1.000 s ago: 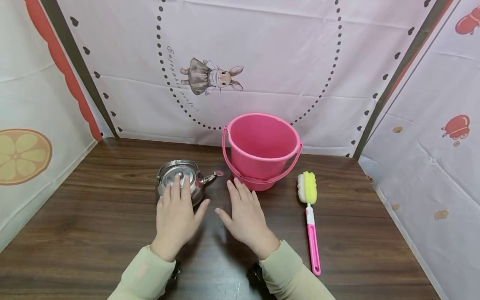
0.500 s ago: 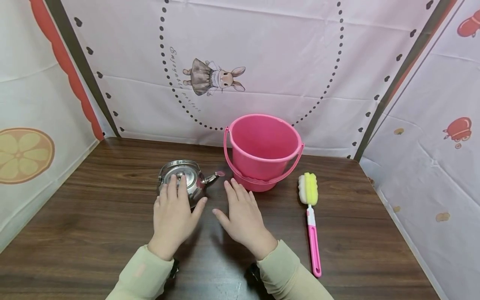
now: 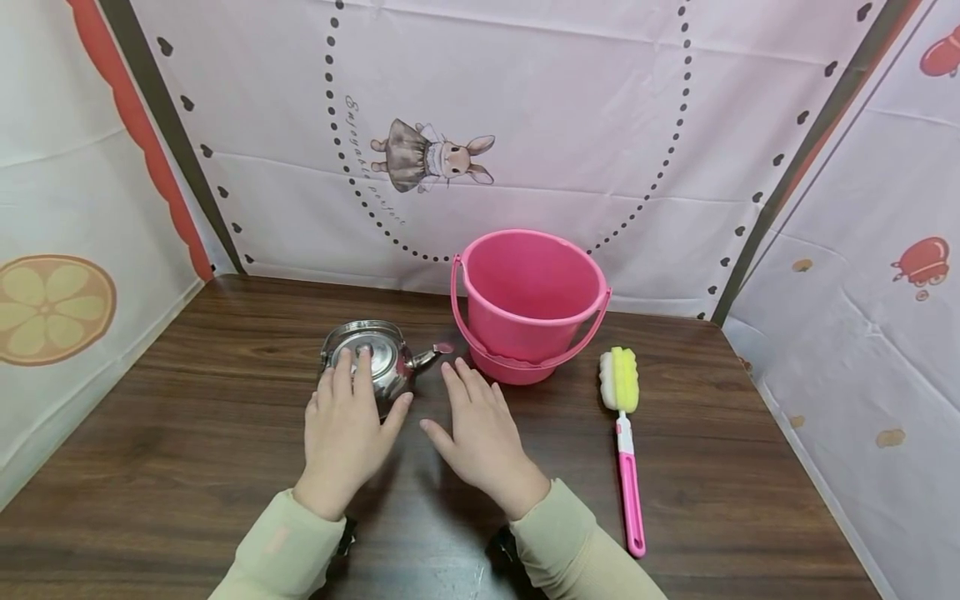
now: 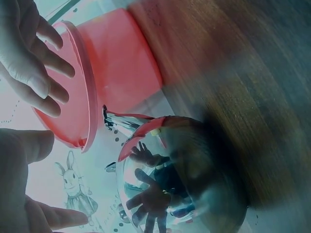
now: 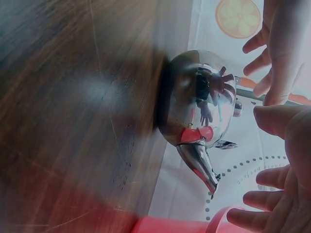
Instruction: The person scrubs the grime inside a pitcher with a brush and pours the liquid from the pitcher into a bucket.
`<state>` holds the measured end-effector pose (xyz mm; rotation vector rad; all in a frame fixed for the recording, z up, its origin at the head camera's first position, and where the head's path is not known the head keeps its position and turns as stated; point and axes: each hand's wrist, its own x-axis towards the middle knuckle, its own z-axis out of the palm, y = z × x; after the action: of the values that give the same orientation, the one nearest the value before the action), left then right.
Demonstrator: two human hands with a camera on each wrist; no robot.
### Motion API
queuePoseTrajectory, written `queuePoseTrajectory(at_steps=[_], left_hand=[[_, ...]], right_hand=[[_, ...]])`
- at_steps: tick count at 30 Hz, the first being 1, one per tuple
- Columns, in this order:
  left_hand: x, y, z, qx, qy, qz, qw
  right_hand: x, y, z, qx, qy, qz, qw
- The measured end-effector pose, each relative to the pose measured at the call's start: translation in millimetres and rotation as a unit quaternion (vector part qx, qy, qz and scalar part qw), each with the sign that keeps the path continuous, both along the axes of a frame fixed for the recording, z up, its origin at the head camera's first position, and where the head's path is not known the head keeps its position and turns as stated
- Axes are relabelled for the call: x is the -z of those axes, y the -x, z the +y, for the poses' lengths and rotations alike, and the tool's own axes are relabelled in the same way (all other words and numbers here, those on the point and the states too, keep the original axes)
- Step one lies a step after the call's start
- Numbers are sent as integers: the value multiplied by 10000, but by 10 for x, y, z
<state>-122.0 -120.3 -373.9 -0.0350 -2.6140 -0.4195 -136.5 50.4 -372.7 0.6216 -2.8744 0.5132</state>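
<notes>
Kettle [image 3: 384, 360] found upright on surface [image 3: 202, 433], just ahead of spread left hand [image 3: 343, 437], with right hand [image 3: 486, 440] likewise spread and empty; judged at pre-contact step, next probably calling for a curled grip.

The head view is bright, with soft shadows beside the left hand [image 3: 342, 442] and right hand [image 3: 487, 442], and pale glare on the table [image 3: 420, 550]. Wrist views are hazier, the cloth [image 4: 104, 145] washed out, the kettle [image 4: 180, 179] perhaps blurred near its base.

Head view: kettle [image 3: 386, 365] partly out of sight behind left hand [image 3: 347, 439]
</notes>
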Motion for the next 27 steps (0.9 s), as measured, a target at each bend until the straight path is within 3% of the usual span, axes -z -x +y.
queuePoseTrajectory(at_steps=[16, 27], left_hand=[[-35, -1, -54, -101, -187, -113, 9997], [-62, 20, -142, -177, -314, 118, 9993]], right_hand=[[4, 28, -79, -85, -52, -137, 9999], [-4, 58, -131, -170, -39, -152, 9997]])
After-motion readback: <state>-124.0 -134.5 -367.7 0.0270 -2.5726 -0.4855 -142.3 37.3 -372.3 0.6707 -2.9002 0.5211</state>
